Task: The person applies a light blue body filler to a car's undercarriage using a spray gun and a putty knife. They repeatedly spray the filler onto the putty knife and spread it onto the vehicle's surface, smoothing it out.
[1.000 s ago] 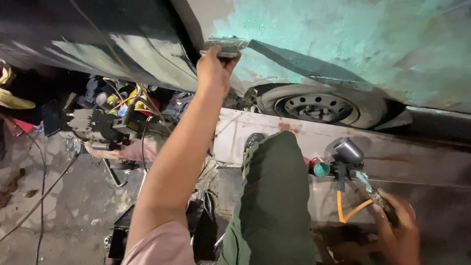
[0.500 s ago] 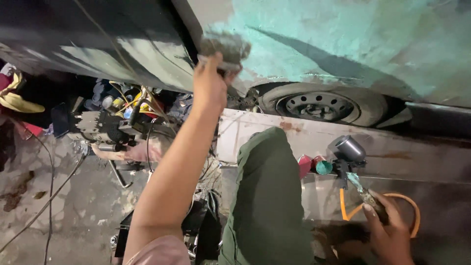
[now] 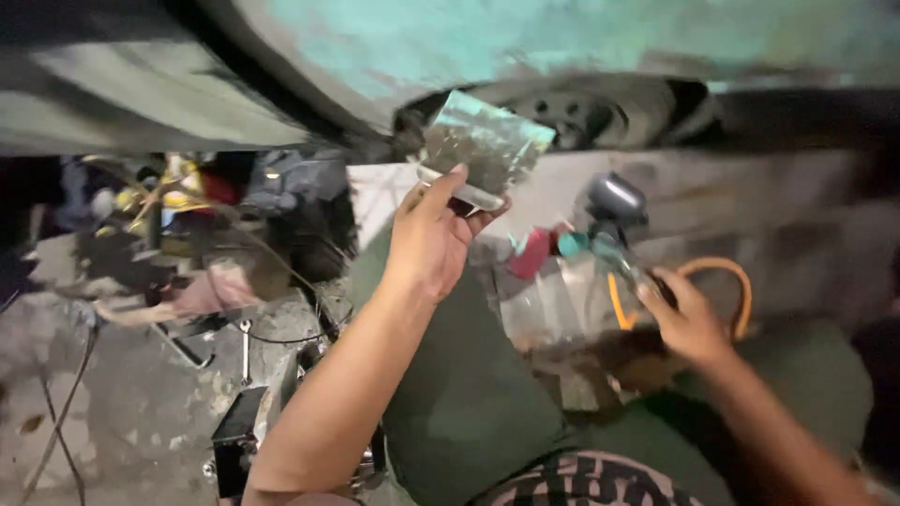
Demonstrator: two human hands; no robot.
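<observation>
1. The left hand (image 3: 433,234) is raised in front of the person, fingers clenched around the narrow handle edge of a wide putty scraper (image 3: 483,150), thumb lying along the near side
2. The scraper sits just above the hand, at upper centre of the view; its flat blade fans up and to the right, toward the teal car body panel (image 3: 525,37), while its long edge runs from lower left to upper right, tilted. Whether the blade touches the panel cannot be told, as the picture is blurred
3. The right hand (image 3: 689,319) is lower, at the right, fingers curled in a grasp on the grip of a paint spray gun (image 3: 609,234); the gun's dark round cup stands upright above the hand, and its body points left
4. An orange hose (image 3: 722,276) loops beside the right hand, touching or just behind the fingers
5. A car wheel (image 3: 581,108) shows behind the scraper, under the panel
6. The person's knee in green trousers (image 3: 469,403) lies between the two forearms
7. A heap of tools and cables (image 3: 187,215) lies on the concrete floor (image 3: 112,403) at the left, well apart from both hands
</observation>
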